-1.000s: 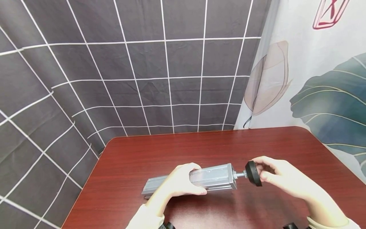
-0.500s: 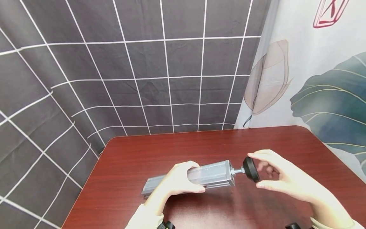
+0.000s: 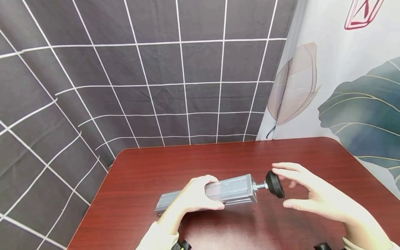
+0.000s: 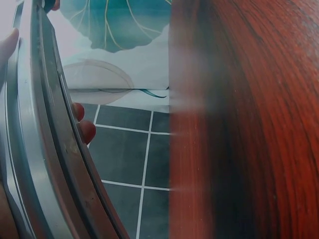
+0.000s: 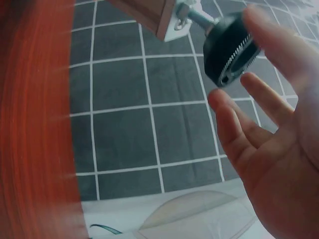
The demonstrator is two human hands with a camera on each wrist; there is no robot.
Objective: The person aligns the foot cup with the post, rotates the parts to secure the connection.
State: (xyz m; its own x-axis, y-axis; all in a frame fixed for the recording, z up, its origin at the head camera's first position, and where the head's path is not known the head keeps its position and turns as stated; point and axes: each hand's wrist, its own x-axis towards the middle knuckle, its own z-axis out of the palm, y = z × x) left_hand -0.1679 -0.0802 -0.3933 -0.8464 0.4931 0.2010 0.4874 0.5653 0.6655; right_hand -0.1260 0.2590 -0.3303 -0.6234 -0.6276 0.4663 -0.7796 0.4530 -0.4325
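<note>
My left hand (image 3: 197,198) grips a silver aluminium profile (image 3: 232,189) around its middle, holding its right end raised a little off the table. In the left wrist view, fingertips (image 4: 87,132) show past the far side of the profile (image 4: 42,129). From its square end plate (image 3: 252,188) sticks out a threaded stud (image 3: 260,186) with a black levelling foot (image 3: 274,184) on it. Around the foot, my right hand (image 3: 318,198) has its fingers and thumb spread. The thumb stands apart from the foot; whether a fingertip touches its edge I cannot tell.
A reddish-brown wooden table (image 3: 150,166) lies underneath. Behind it hangs a dark grey cloth (image 3: 162,97) with white grid lines, and at the right a white curtain (image 3: 331,69) with leaf prints.
The right hand has spread its fingers and thumb away from the levelling foot, drawing slightly to the right. The profile's raised end shifted slightly left and up; the left hand keeps its grip.
</note>
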